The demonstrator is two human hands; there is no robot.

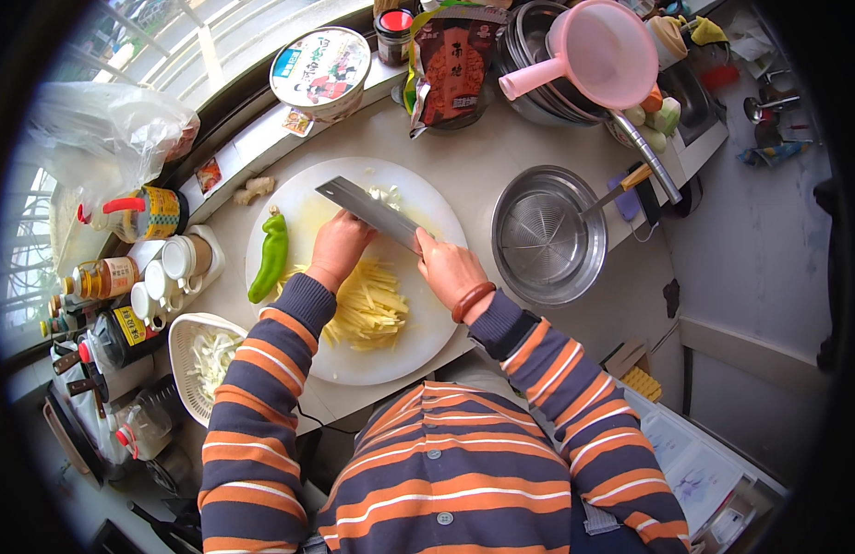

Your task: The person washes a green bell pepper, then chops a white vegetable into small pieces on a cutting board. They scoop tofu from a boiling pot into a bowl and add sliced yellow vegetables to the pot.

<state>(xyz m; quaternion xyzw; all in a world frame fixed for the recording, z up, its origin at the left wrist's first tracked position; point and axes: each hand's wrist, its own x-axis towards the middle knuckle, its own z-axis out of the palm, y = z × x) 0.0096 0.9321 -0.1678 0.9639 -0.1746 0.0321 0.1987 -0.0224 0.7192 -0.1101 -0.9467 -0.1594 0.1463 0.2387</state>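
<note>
My right hand [447, 269] grips the handle end of a cleaver [373, 212], whose broad blade slants up and left over a round white cutting board [427, 346]. Close against the near side of the blade is my left hand [341, 244], its fingertips partly hidden; whether it holds anything cannot be told. Small white chopped pieces [386, 197], perhaps garlic, lie just beyond the blade. Nearer my body, a heap of pale yellow strips [368, 305], likely potato, rests on the board. A whole green pepper [269, 256] lies at the board's left edge.
Right of the board stands a steel basin with a strainer [542, 239] and a yellow-handled tool. A cream basket [182, 367] of sliced white vegetable sits at lower left. Ginger [254, 189], lidded jars [186, 257] and a red pouch [456, 69] border the board; a pink ladle [611, 52] tops stacked bowls.
</note>
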